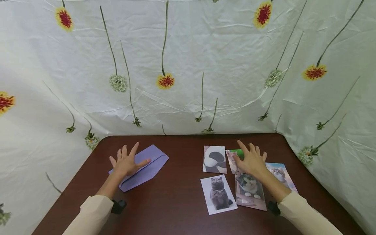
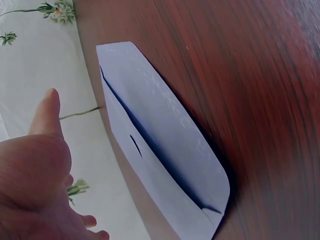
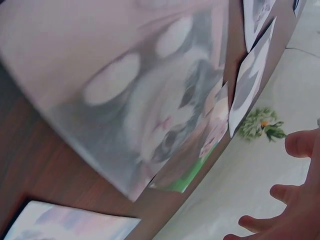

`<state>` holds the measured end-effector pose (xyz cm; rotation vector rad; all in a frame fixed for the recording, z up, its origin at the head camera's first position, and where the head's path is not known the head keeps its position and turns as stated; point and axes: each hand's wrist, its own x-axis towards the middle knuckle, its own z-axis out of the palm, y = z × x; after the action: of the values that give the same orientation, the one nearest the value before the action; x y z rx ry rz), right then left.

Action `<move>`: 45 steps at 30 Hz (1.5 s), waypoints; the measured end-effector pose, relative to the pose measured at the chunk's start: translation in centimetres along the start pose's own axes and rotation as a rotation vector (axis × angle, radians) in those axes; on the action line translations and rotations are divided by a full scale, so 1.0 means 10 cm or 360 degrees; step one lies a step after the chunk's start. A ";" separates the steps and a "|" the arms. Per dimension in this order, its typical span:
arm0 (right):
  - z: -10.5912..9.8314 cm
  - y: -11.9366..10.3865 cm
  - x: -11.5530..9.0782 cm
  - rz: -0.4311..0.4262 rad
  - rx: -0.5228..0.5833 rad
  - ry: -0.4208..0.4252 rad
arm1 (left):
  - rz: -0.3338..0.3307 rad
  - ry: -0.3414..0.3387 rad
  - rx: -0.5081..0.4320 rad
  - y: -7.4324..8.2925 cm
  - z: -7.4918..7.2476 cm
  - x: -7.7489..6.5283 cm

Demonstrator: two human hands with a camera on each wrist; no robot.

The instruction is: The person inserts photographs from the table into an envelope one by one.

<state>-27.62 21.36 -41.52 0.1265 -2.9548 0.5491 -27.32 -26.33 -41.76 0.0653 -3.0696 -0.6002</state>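
Note:
My left hand (image 1: 125, 164) hovers with spread fingers over a purple envelope (image 1: 154, 166). In the left wrist view the envelope (image 2: 155, 125) lies with its flap unfolded and its pocket slightly gaping, apart from the hand (image 2: 35, 180). On the other side, my right hand (image 1: 252, 160) is spread above several cat pictures and holds nothing. Beneath it lie a picture with a green edge (image 1: 232, 158) and one of a grey-and-white cat (image 1: 249, 191). Nearby are a grey sitting cat picture (image 1: 218, 194), a black-and-white picture (image 1: 214, 160) and a blue-toned kitten picture (image 1: 280, 176).
A dark reddish-brown table (image 1: 176, 202) with rounded far corners carries everything. Behind and beside it hangs a white cloth (image 1: 188, 49) printed with flowers. Dark wrist cameras (image 1: 118, 207) sit at both sleeves.

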 end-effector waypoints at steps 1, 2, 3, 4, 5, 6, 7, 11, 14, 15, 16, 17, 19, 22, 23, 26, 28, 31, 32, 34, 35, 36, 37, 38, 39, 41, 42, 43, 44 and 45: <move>0.00 -0.02 0.00 -0.0014 0.0000 0.0014 | 0.0013 0.0003 -0.0009 -0.01 0.00 0.01; 0.00 -0.05 0.01 -0.0029 0.0001 0.0029 | 0.0027 0.0008 -0.0012 -0.02 0.00 0.02; 0.01 -0.07 0.01 -0.0044 0.0001 0.0044 | 0.0037 0.0011 -0.0010 -0.02 0.00 0.03; 0.01 -0.09 0.01 -0.0055 0.0001 0.0055 | 0.0046 0.0008 -0.0009 -0.03 0.00 0.05; 0.02 -0.12 0.01 -0.0076 -0.0004 0.0067 | 0.0050 0.0009 -0.0009 -0.04 0.00 0.05; 0.03 -0.14 0.01 -0.0089 0.0005 0.0076 | 0.0051 0.0008 -0.0009 -0.04 0.00 0.06; 0.04 -0.17 0.02 -0.0103 0.0012 0.0078 | 0.0049 0.0007 -0.0006 -0.04 0.00 0.07; 0.12 -0.28 0.02 -0.0157 0.0051 0.0078 | 0.0032 -0.0015 -0.0005 -0.09 0.01 0.09; 0.18 -0.37 0.03 -0.0190 0.0057 0.0076 | 0.0036 -0.0046 -0.0020 -0.12 0.01 0.11; 0.20 -0.40 0.03 -0.0201 0.0057 0.0070 | 0.0033 -0.0061 -0.0028 -0.13 0.02 0.11; 0.22 -0.43 0.03 -0.0209 0.0063 0.0061 | 0.0036 -0.0068 -0.0026 -0.13 0.02 0.11; 0.24 -0.46 0.03 -0.0217 0.0064 0.0051 | 0.0041 -0.0074 -0.0024 -0.13 0.02 0.11; 0.28 -0.53 0.03 -0.0232 0.0093 0.0037 | 0.0045 -0.0086 -0.0020 -0.13 0.03 0.11; 0.35 -0.66 0.03 -0.0242 0.0125 0.0027 | 0.0058 -0.0098 -0.0015 -0.14 0.03 0.10; 0.37 -0.70 0.03 -0.0246 0.0132 0.0029 | 0.0063 -0.0107 -0.0019 -0.14 0.03 0.10; 0.42 -0.82 0.02 -0.0258 0.0155 0.0027 | 0.0081 -0.0134 -0.0028 -0.18 0.05 0.10; 0.45 -0.89 0.01 -0.0278 0.0171 0.0033 | 0.0086 -0.0152 -0.0039 -0.21 0.05 0.10; 0.49 -0.98 -0.02 -0.0322 0.0198 0.0043 | 0.0096 -0.0165 -0.0047 -0.25 0.06 0.10; 0.50 -1.01 -0.02 -0.0330 0.0207 0.0042 | 0.0099 -0.0168 -0.0048 -0.27 0.06 0.10; 0.52 -1.07 -0.03 -0.0351 0.0228 0.0048 | 0.0103 -0.0176 -0.0035 -0.30 0.07 0.10; 0.54 -1.10 -0.03 -0.0357 0.0240 0.0041 | 0.0105 -0.0177 -0.0027 -0.31 0.07 0.10; 0.56 -1.13 -0.04 -0.0362 0.0260 0.0032 | 0.0106 -0.0180 -0.0017 -0.33 0.08 0.11; 0.58 -1.15 -0.04 -0.0365 0.0273 0.0017 | 0.0108 -0.0181 -0.0007 -0.35 0.08 0.11; 0.60 -1.18 -0.04 -0.0368 0.0292 0.0005 | 0.0109 -0.0181 0.0003 -0.36 0.09 0.11; 0.62 -1.21 -0.05 -0.0367 0.0309 -0.0015 | 0.0110 -0.0182 0.0011 -0.37 0.09 0.11; 0.66 -1.26 -0.05 -0.0373 0.0336 -0.0042 | 0.0121 -0.0177 0.0020 -0.39 0.10 0.11; 0.68 -1.28 -0.05 -0.0375 0.0345 -0.0052 | 0.0128 -0.0176 0.0024 -0.39 0.10 0.10; 0.70 -1.30 -0.05 -0.0381 0.0347 -0.0053 | 0.0126 -0.0177 0.0026 -0.40 0.10 0.10; 0.71 -1.32 -0.06 -0.0388 0.0352 -0.0054 | 0.0119 -0.0180 0.0030 -0.40 0.10 0.09; 0.73 -1.34 -0.06 -0.0391 0.0360 -0.0057 | 0.0111 -0.0183 0.0034 -0.41 0.11 0.08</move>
<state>-26.41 6.29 -43.62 0.5185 -2.8410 0.8477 -28.04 -29.73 -44.28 -0.0782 -3.1736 -0.5877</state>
